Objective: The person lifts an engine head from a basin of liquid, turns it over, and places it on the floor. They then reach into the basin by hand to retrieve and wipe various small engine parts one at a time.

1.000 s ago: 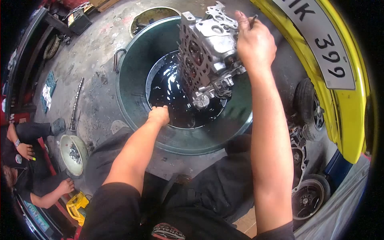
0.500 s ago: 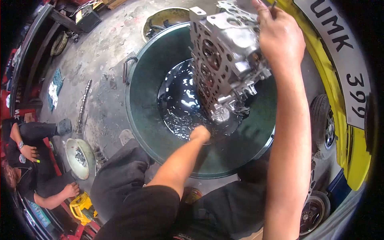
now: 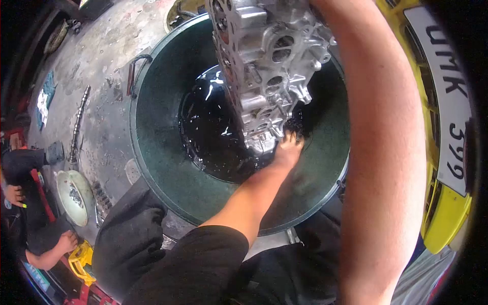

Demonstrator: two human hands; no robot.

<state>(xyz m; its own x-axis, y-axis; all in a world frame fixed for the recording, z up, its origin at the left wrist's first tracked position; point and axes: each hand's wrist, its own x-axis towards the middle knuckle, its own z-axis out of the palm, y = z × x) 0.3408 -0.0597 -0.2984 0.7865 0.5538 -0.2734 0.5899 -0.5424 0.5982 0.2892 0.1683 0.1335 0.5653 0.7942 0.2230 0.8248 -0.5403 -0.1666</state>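
A metal cylinder head (image 3: 254, 76) stands tilted on end over the round green tub (image 3: 157, 137), its lower end down at the dark liquid (image 3: 208, 122). My left hand (image 3: 290, 147) reaches into the tub with fingers stretched and slightly apart, right beside the head's lower corner. Dark droplets show just past its fingertips. My right forearm (image 3: 381, 127) rises along the right side to the upper part of the head. The right hand itself lies beyond the top edge of the picture.
At left sit another person's hands (image 3: 66, 241), a pale bowl of small parts (image 3: 71, 198) and a yellow tool (image 3: 81, 262). A camshaft (image 3: 79, 124) lies on the concrete floor. A yellow car bumper with a number plate (image 3: 442, 101) borders the right side.
The cylinder head has turned, showing more of its ported side, and sits higher in view. My left hand has moved right from the liquid to its lower end, fingers opening. My right hand has left the picture.
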